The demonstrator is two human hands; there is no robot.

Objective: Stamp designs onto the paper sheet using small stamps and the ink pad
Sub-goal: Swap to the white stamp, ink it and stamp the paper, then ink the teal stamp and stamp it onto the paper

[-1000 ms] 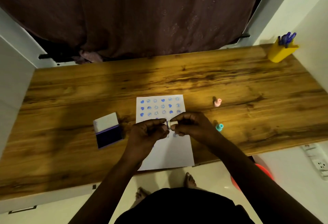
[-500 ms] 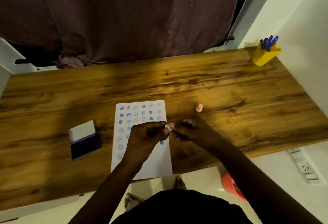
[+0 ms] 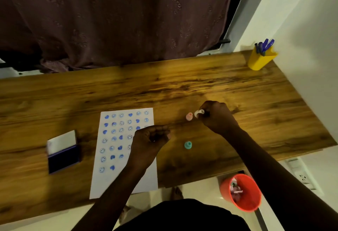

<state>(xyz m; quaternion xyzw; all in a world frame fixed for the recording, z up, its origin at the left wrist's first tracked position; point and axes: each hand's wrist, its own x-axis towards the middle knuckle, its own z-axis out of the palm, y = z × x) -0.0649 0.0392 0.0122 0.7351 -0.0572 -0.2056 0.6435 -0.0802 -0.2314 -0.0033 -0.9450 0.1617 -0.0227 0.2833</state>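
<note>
A white paper sheet [image 3: 117,174] lies on the wooden desk [image 3: 182,88], covered with rows of blue heart and smiley prints. The open ink pad [image 3: 63,153], with a dark blue pad and white lid, sits left of the sheet. My right hand [image 3: 215,117] holds a small white stamp [image 3: 198,113] just right of a pink stamp [image 3: 189,116] standing on the desk. A teal stamp [image 3: 188,145] stands nearer the front edge. My left hand [image 3: 150,139] hovers over the sheet's right edge with its fingers curled; nothing shows in it.
A yellow cup [image 3: 260,60] with blue pens stands at the desk's far right corner by the white wall. An orange bucket [image 3: 241,192] sits on the floor below the desk's front edge. A dark curtain hangs behind the desk.
My hands were together over the sheet on the white stamp. They have parted: my right hand carried the stamp rightward beside the pink stamp, and my left hand stayed by the sheet.
</note>
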